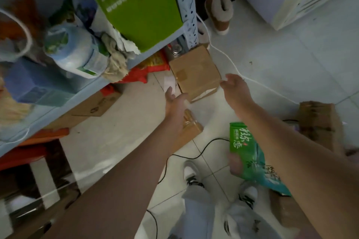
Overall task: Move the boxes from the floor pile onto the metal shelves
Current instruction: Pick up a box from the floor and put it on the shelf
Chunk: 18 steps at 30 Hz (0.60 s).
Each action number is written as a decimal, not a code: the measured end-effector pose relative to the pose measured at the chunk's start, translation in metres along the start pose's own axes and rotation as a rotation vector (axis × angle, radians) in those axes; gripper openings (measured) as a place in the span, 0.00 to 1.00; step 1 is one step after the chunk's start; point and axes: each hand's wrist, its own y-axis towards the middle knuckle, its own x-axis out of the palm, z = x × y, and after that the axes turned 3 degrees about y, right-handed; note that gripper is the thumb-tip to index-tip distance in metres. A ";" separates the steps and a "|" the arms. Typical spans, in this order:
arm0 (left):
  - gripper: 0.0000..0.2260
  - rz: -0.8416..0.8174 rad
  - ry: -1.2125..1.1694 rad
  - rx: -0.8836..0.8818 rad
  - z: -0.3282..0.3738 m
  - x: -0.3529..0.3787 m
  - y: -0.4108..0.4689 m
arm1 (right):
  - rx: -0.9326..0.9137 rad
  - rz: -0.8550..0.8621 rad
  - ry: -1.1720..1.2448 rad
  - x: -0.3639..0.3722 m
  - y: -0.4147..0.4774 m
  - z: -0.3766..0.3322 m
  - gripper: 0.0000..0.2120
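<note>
A brown cardboard box [195, 72] stands on the tiled floor beside the upright post of the pale blue metal shelves [186, 6]. My left hand [174, 101] is open at the box's near left corner, fingers spread, just short of it. My right hand [236, 86] is open at the box's right edge, fingertips almost touching it. A smaller taped box [191, 124] lies on the floor under my left wrist. More brown boxes [318, 122] are stacked at the right. A green box [139, 6] sits on the shelf.
The shelf also carries a plastic jug [73, 50], rags and a blue box. A white cord [252, 81] and a black cable [196, 156] run across the floor. A green bag [252, 157] lies by my feet. A boot [220, 11] stands behind the post.
</note>
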 end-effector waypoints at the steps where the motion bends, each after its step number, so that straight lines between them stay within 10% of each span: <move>1: 0.32 0.004 0.007 -0.011 -0.005 0.002 0.020 | 0.000 0.020 -0.017 0.008 0.019 0.009 0.21; 9: 0.41 -0.073 0.007 -0.086 -0.036 0.012 0.127 | -0.013 0.055 -0.067 0.052 0.139 0.043 0.29; 18: 0.27 -0.242 -0.135 -0.013 -0.047 0.017 0.115 | 0.012 0.031 -0.119 0.049 0.121 0.076 0.29</move>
